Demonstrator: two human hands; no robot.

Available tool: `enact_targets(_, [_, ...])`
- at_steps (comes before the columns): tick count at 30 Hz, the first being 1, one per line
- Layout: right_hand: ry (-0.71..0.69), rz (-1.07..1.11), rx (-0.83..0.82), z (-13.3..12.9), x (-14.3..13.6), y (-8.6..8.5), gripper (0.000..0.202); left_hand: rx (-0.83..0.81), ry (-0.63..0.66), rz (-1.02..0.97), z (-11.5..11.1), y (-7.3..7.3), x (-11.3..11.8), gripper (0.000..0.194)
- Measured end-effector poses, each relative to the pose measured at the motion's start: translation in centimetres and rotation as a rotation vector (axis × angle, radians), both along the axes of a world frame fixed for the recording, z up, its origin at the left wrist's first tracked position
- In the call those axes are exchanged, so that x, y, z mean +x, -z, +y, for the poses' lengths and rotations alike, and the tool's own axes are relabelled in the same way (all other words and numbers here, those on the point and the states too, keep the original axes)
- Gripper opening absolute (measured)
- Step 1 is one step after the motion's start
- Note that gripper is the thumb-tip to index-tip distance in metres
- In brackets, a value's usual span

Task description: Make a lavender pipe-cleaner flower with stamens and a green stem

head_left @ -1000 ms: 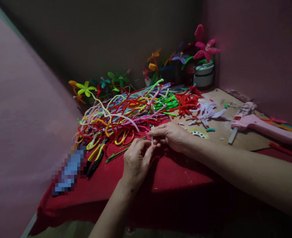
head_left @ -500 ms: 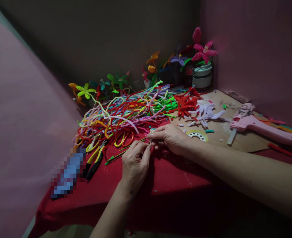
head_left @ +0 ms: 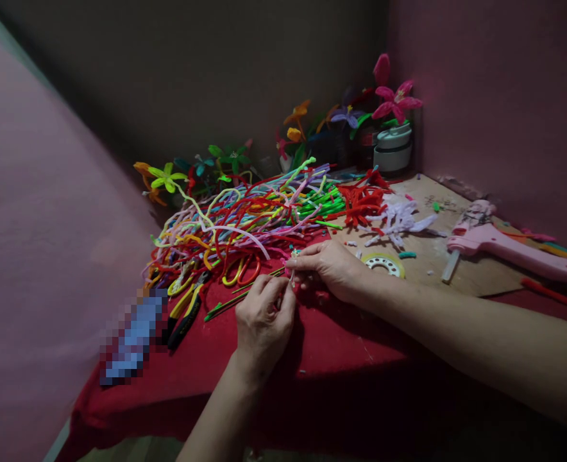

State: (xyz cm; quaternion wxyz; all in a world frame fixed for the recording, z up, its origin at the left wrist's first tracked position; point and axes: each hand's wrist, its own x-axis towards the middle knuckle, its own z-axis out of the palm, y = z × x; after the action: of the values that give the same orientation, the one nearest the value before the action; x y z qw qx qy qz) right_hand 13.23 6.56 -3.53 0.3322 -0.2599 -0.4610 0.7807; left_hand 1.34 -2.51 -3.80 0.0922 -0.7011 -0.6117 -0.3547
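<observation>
My right hand (head_left: 334, 269) pinches a small bunch of pale stamens (head_left: 295, 255) between thumb and fingers. Its light tips poke up, its thin stems hang below, and a bit of pink shows beside it. Close against the lower stems is my left hand (head_left: 265, 314), thumb and forefinger closed; whether they grip a stem is hidden. Left of the fingers lie scissors with yellow and red handles (head_left: 249, 269) and thin green stems (head_left: 223, 309). A big tangle of coloured pipe cleaners (head_left: 245, 218) spreads out behind both hands.
A pink glue gun (head_left: 514, 249) lies on a brown board (head_left: 476, 276) at right, near a tape roll (head_left: 383, 263), white cut pieces (head_left: 401, 221) and red ones (head_left: 363, 204). Yellow-and-black pliers (head_left: 185, 317) lie left. Pipe-cleaner flowers (head_left: 399, 99) and a lidded cup (head_left: 393, 151) stand behind.
My left hand has turned slightly and shifted a little downward at the lower stems, which now show more clearly. My right hand keeps its pinch in nearly the same spot.
</observation>
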Motion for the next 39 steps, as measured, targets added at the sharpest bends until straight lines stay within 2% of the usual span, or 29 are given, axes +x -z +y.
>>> enact_targets(13, [-0.014,0.012,0.006,0.0,0.0,0.2,0.017,0.064,0.026,0.02,-0.2,0.5,-0.3,0.011])
enact_targets(19, [0.011,0.003,0.016,-0.1,0.1,-0.1,0.018,0.023,0.016,0.008,-0.1,0.4,0.0,0.01])
enact_targets(23, [0.07,-0.027,0.025,0.0,0.1,-0.2,0.015,-0.096,-0.006,-0.22,-0.1,-0.4,0.0,0.011])
enact_targets(27, [0.119,-0.04,0.084,0.0,0.0,-0.2,0.016,-0.27,-0.065,-0.721,-0.1,-1.3,-0.6,0.018])
enact_targets(29, [0.121,-0.047,0.105,0.0,0.1,0.0,0.016,-0.368,-0.064,-0.887,0.2,-1.7,-0.8,0.022])
enact_targets(33, [0.085,-0.057,0.105,-0.1,0.2,0.2,0.017,-0.491,-0.033,-0.961,0.7,-2.3,-0.7,0.027])
enact_targets(39, [0.07,-0.014,0.127,-0.2,0.3,-0.2,0.015,-0.532,0.002,-1.017,1.4,-3.3,0.2,0.021])
